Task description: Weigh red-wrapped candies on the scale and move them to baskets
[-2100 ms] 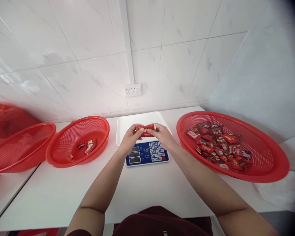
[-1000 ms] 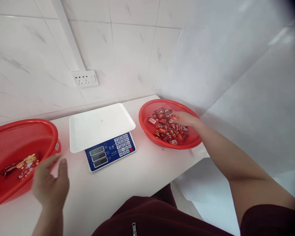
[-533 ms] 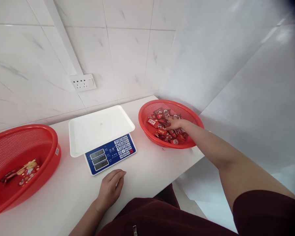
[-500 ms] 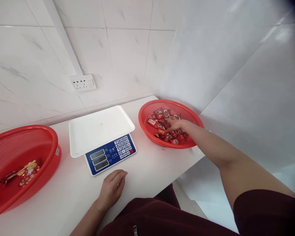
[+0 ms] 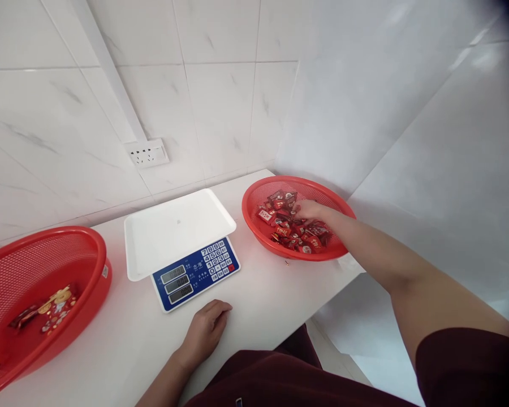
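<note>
My right hand [image 5: 311, 211] reaches into the red mesh basket [image 5: 258, 199] at the right, fingers curled down among the red wrapped candies [image 5: 286, 229]; whether it grips one is hidden. My left hand [image 5: 206, 330] rests palm down on the white counter just in front of the scale, fingers loosely bent, holding nothing. The scale [image 5: 195, 271] has a blue keypad panel and a bare white weighing tray [image 5: 173, 232]. A second red basket [image 5: 85, 249] at the left holds a few candy packets [image 5: 46, 308].
White tiled walls meet in a corner behind the right basket. A wall socket [image 5: 146, 152] sits above the scale. The counter [image 5: 258, 288] ends just right of the candy basket, with a drop to the floor. A tiny scrap lies by that basket.
Both hands held a red packet over the scale. The left hand then went toward the left basket and came to rest before the scale, while the right reached into the candy basket.
</note>
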The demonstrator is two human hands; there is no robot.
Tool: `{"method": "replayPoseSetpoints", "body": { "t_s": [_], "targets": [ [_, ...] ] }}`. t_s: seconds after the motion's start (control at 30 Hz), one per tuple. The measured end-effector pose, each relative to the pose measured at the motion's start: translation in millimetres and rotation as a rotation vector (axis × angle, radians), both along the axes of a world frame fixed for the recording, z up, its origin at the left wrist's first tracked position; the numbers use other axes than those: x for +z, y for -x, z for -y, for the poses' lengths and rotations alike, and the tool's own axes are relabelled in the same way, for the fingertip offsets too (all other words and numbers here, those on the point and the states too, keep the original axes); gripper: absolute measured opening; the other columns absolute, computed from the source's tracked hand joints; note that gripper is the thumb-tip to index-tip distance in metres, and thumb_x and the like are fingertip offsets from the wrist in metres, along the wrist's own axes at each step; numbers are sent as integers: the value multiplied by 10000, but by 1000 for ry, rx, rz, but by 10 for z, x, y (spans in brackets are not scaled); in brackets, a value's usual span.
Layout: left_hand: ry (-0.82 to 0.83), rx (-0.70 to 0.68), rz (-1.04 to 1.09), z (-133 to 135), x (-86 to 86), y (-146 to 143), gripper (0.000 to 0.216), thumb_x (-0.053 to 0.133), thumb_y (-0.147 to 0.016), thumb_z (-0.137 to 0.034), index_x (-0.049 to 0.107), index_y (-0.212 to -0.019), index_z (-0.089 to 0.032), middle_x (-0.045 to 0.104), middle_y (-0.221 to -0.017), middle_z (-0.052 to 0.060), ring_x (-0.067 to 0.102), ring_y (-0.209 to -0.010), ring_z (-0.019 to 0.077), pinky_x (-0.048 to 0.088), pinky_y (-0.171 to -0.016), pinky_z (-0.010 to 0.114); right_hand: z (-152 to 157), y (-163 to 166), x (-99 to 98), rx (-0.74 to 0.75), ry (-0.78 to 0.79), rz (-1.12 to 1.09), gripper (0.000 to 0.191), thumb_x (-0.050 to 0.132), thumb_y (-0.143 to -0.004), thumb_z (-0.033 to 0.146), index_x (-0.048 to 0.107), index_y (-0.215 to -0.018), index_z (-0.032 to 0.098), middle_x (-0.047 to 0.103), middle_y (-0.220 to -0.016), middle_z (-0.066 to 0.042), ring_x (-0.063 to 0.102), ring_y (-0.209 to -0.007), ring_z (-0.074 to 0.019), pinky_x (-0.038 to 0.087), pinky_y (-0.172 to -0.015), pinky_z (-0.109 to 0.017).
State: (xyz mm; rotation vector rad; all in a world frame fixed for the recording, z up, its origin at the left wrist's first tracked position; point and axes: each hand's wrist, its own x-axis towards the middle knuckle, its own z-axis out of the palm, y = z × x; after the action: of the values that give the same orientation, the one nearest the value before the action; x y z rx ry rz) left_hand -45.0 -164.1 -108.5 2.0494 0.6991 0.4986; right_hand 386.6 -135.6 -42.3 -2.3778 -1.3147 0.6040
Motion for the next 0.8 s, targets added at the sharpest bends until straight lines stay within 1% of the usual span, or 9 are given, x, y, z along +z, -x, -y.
{"method": "replayPoseSetpoints", "body": {
  "t_s": [0.07, 0.17, 0.3, 0.37, 0.5, 0.57, 0.63, 0.7, 0.8],
  "targets": [
    [12, 2, -1, -15, -2, -8, 218, 481, -810, -295, 623, -908, -428, 666, -876, 24, 642, -827, 279, 529, -728, 445, -6, -4, 103, -5, -46, -142, 249, 721, -660, 276, 641, -873, 176, 668, -901, -86, 651, -755, -219, 567, -672, -363],
    [22, 9, -5, -32, -3, -16, 204, 486, -811, -302, 630, -899, -416, 668, -883, 27, 642, -833, 277, 526, -733, 436, -45, -7, 248, 6, -160, -306, 228, 643, -753, 275, 612, -964, 197, 656, -998, -82, 652, -791, -179, 580, -686, -319],
    [38, 9, -13, -38, -13, -14, 184, 487, -817, -310, 633, -894, -392, 668, -896, 30, 637, -841, 273, 522, -735, 423, -110, -18, 357, 50, -262, -431, 401, 601, -802, 364, 519, -1178, 253, 598, -1176, -72, 636, -923, -172, 580, -740, -307],
    [44, 5, -24, -38, -25, -9, 179, 479, -824, -312, 631, -901, -368, 665, -905, 32, 632, -846, 265, 517, -738, 411, -129, -27, 363, 107, -238, -453, 508, 574, -812, 439, 441, -1278, 285, 540, -1279, -68, 603, -1026, -194, 568, -780, -318],
    [50, 10, -80, -38, -46, -1, 210, 427, -856, -289, 627, -920, -273, 658, -939, 38, 617, -875, 222, 500, -771, 359, -166, -7, 241, 257, 65, -110, 690, 581, -777, 524, 352, -1377, 274, 399, -1423, -86, 435, -1247, -277, 435, -982, -385],
    [50, 11, -105, -38, -50, 1, 222, 413, -866, -278, 622, -930, -241, 655, -950, 39, 610, -879, 203, 491, -780, 331, -200, 28, 119, 258, 161, 47, 855, 686, -682, 507, 318, -1406, 239, 309, -1471, -112, 321, -1314, -334, 328, -1059, -437],
    [49, 9, -117, -38, -52, 1, 222, 412, -869, -274, 619, -934, -228, 653, -953, 38, 606, -878, 192, 485, -778, 312, -241, 65, -11, 211, 192, 92, 994, 743, -608, 499, 266, -1431, 211, 210, -1503, -148, 259, -1330, -389, 289, -1063, -496],
    [50, 7, -116, -38, -55, -1, 218, 413, -871, -270, 618, -932, -226, 652, -951, 36, 604, -881, 188, 479, -783, 303, -283, 88, -113, 179, 212, 125, 1034, 744, -592, 524, 243, -1438, 204, 170, -1507, -174, 278, -1314, -412, 309, -1037, -516],
    [59, 7, -104, -42, -57, -7, 207, 424, -869, -261, 618, -933, -231, 651, -952, 33, 605, -881, 186, 475, -791, 299, -331, 85, -170, 199, 201, 157, 963, 749, -595, 512, 324, -1400, 195, 285, -1463, -177, 379, -1263, -372, 344, -1020, -458]
  ]
}}
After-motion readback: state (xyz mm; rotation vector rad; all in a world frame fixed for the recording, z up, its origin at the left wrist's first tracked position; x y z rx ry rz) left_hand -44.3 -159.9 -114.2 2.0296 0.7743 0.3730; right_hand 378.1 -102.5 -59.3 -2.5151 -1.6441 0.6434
